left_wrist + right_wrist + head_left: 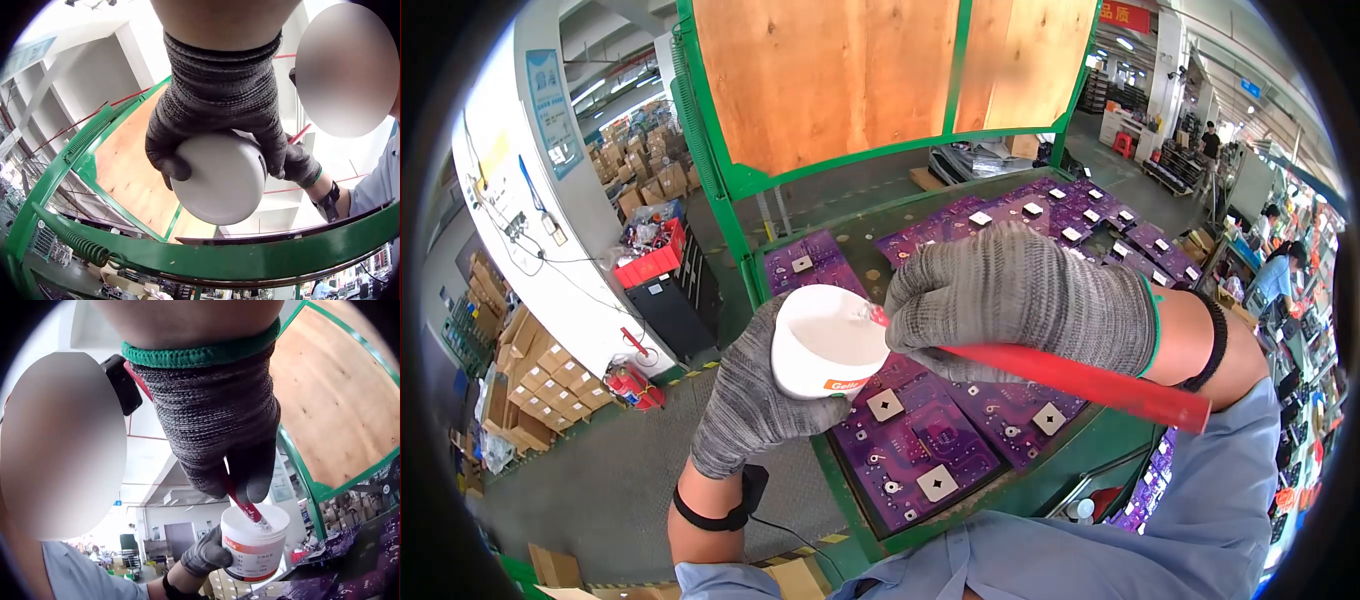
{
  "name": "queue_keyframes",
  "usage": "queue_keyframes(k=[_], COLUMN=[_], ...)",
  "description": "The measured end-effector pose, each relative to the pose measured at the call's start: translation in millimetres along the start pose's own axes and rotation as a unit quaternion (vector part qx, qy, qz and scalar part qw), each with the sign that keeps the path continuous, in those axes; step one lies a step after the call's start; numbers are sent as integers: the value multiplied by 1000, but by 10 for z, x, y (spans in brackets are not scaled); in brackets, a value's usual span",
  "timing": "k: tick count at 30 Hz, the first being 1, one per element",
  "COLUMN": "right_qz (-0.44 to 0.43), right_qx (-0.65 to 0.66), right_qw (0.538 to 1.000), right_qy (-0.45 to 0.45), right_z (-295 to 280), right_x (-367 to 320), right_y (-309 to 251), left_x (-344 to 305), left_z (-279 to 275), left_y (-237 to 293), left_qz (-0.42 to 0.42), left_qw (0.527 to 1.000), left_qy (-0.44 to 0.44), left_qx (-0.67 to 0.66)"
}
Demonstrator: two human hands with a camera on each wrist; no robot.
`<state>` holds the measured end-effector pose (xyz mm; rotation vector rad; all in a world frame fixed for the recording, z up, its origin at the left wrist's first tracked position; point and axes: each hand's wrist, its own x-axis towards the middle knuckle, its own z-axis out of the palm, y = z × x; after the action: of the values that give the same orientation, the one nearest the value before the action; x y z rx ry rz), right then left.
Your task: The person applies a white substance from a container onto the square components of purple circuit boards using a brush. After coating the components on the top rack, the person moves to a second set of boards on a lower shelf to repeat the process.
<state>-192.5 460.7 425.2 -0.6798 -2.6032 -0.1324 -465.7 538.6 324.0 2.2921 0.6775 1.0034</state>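
My gloved left hand (745, 405) grips a white plastic tub (808, 372) from its side and underneath, tilted over the boards. Inside the tub shows whitish content, and an orange label marks its wall. My gloved right hand (1025, 300) holds a long red stick-like tool (1090, 385), its long end running back past the wrist. In the right wrist view the red tool's tip (257, 519) reaches into the tub's mouth with whitish paste on it. Below the hands, purple circuit boards (915, 455) with square white-faced parts lie on the green-framed table.
A green frame (735, 185) with a wooden panel (830, 80) rises behind the table. More purple boards (1090, 215) cover its far right. To the left stand a black cabinet with a red bin (650, 255), stacked cartons (555, 375) and a fire extinguisher (635, 385). People work at the far right.
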Motion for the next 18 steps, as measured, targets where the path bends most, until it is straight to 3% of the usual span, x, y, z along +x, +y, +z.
queue_keyframes(k=[4, 5, 6, 9, 12, 15, 18], right_qz=[-39, -73, -72, -9, -14, -33, -67], right_qx=[-63, -34, -35, 24, -100, -128, -107], right_qw=[996, 985, 985, 1000, 995, 991, 986], right_qy=[55, 152, 153, -14, -6, 35, 111], right_z=[-142, -73, -58, -74, -83, -219, -171], right_x=[45, 51, 56, 57, 113, 95, 42], right_y=[-42, 24, 18, -8, -80, -166, -45], left_x=[-2, -8, -11, 30, 76, 67, 80], left_z=[-17, -21, -24, 9, 36, 27, 32], left_y=[-6, -12, -9, 119, 168, 104, 40], left_qz=[-5, -19, -33, -27, -56, -94, -84], left_qw=[998, 995, 990, 991, 972, 939, 956], left_qy=[-18, -16, -13, -35, -55, -45, -45], left_qx=[-54, -96, -137, -129, -222, -328, -276])
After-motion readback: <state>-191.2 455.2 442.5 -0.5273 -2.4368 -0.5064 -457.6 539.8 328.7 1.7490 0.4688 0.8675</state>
